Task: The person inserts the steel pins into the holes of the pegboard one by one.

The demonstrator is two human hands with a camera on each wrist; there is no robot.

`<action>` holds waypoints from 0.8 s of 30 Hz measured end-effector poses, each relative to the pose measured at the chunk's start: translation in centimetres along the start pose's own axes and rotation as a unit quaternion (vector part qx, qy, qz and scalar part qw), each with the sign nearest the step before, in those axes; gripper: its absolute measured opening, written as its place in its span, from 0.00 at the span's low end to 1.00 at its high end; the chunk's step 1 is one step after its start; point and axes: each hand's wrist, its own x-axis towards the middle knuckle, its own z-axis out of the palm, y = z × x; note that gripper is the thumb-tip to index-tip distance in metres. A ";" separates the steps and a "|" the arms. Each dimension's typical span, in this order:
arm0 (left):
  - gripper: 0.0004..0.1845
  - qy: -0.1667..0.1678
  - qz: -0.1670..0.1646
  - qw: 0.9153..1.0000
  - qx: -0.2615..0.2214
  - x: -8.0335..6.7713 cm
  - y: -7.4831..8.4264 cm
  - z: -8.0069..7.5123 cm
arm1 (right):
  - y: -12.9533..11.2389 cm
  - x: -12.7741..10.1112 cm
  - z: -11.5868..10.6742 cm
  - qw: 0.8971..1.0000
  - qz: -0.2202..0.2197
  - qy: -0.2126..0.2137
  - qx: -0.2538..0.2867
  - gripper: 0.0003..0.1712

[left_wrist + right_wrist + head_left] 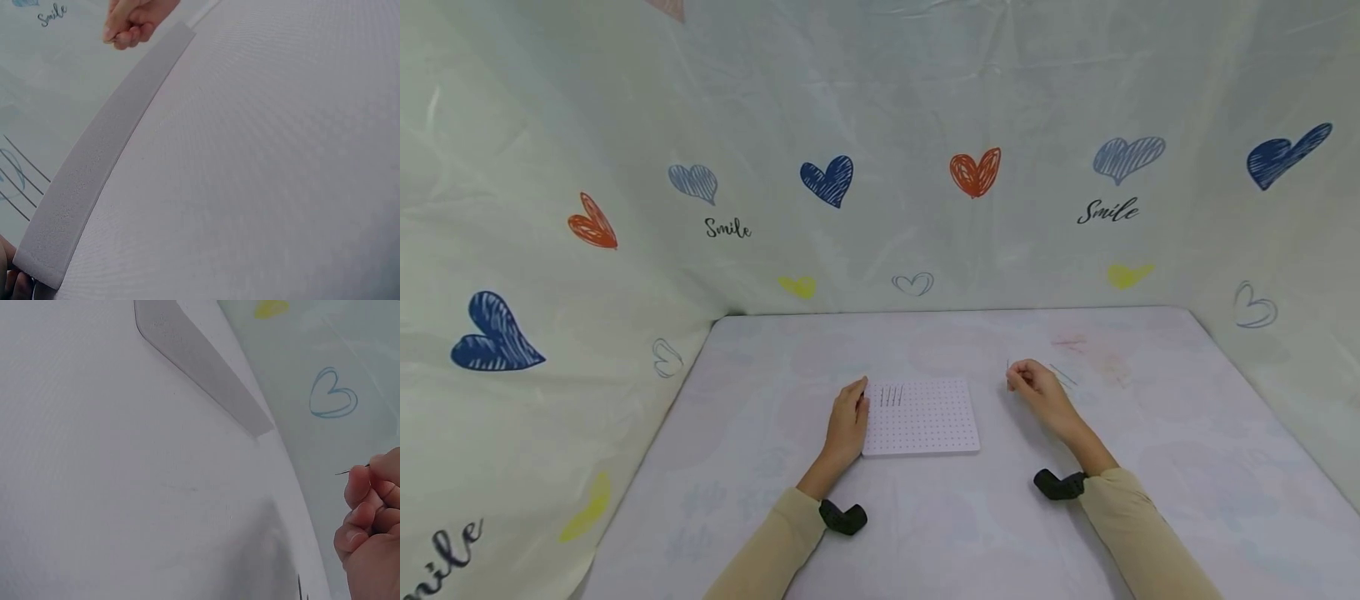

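A white pegboard [922,418] with rows of small holes lies flat on the table. Several thin dark needle-like pins [891,396] stand upright in its upper left part. My left hand [847,421] rests against the board's left side, its fingers and thumb touching the edge. To the right of the board, my right hand [1036,390] is raised above the table. It pinches one thin needle-like pin [342,472] between thumb and index finger; the pin's tapered end pokes out past the fingertips. Most of the left hand is outside the left wrist view.
A few loose thin pins [1063,376] lie on the table just right of my right hand. The pale tabletop [940,517] has faint coloured marks. A white curtain [895,100] printed with hearts hangs behind the table and along its sides.
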 end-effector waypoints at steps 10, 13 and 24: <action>0.22 0.002 -0.004 1.000 0.004 -0.1 -0.1 0.1 | -1.6 0.8 1.9 0.999 -0.044 -0.002 0.011 0.05; 0.23 0.000 -0.009 1.000 0.004 0.0 -0.2 0.1 | -3.4 0.7 2.5 0.998 -0.062 -0.011 0.011 0.05; 0.23 -0.005 -0.015 1.000 0.002 0.1 0.0 -0.1 | -6.6 0.9 4.6 0.996 -0.066 -0.059 0.026 0.02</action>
